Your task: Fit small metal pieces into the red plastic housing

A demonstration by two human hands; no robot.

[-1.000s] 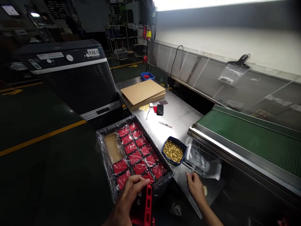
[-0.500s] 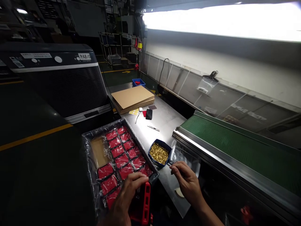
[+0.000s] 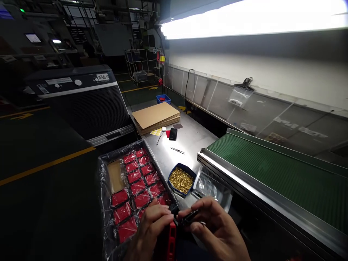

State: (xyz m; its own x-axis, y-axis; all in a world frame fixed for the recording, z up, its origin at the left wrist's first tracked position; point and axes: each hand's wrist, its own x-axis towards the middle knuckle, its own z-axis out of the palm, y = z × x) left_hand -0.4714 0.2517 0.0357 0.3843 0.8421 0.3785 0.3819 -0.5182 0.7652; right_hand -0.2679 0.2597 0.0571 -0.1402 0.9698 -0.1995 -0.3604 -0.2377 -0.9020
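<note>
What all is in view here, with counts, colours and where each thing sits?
red packets: over a dozen, red, in the plastic-lined tray at left
small parts: many, gold, in a blue bin right of the tray
cardboard sheets: one stack, brown, far end of the steel table
phone: one, black, near the cardboard
conveyor belt: one, green, right
red fixture: one, bottom centre
left hand: on the fixture
right hand: pinching a small dark part
</note>
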